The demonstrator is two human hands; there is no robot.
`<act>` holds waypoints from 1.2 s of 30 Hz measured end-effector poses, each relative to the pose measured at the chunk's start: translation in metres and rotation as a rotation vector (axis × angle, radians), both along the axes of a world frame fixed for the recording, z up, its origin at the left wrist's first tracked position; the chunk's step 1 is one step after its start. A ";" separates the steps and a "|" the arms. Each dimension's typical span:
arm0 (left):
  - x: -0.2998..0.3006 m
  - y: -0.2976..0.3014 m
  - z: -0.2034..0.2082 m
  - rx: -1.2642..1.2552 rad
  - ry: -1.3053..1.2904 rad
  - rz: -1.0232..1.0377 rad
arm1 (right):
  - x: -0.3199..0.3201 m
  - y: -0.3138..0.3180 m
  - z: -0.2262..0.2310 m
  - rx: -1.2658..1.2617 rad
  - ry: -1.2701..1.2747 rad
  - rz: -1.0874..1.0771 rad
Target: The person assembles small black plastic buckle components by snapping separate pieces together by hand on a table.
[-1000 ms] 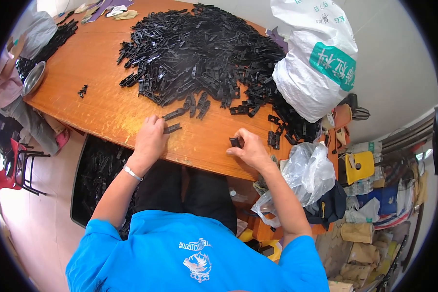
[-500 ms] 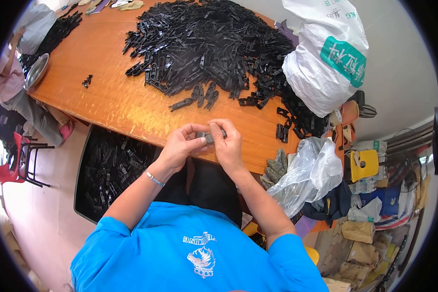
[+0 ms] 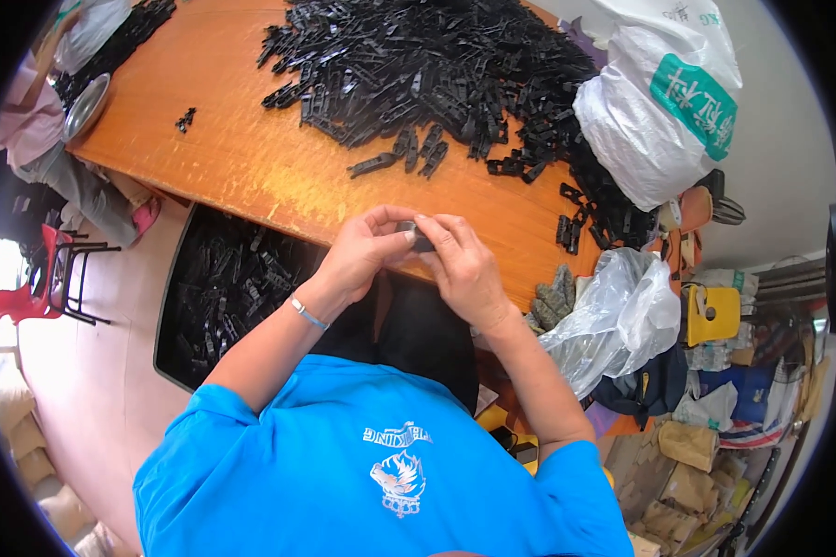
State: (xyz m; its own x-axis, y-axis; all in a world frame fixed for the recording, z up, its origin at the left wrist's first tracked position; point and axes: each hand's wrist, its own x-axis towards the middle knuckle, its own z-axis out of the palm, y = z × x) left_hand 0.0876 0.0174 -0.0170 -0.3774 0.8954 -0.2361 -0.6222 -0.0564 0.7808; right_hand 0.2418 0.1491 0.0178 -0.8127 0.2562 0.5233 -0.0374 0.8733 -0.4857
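With our left hand (image 3: 360, 252) and right hand (image 3: 464, 264) curled, we pinch the black part (image 3: 424, 243) between them near the table (image 3: 241, 176) edge; we should steady it with even finger pressure.

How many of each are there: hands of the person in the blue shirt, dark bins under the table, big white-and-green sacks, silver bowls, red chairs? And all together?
Hands: 2, left hand and right hand
Dark bin: 1
White-and-green sack: 1
Silver bowl: 1
Red chair: 1
Total: 6
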 end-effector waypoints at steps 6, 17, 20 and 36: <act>-0.008 0.001 0.000 -0.015 0.115 0.003 | -0.001 0.011 0.006 0.074 -0.089 -0.018; -0.003 -0.004 0.017 -0.003 0.354 -0.020 | -0.006 0.015 0.007 0.109 -0.324 0.002; -0.001 -0.010 0.015 -0.015 0.235 -0.029 | -0.005 0.001 0.002 0.140 -0.339 -0.034; -0.104 -0.124 0.058 -0.301 1.120 -0.113 | -0.022 0.018 0.002 0.024 -0.150 0.147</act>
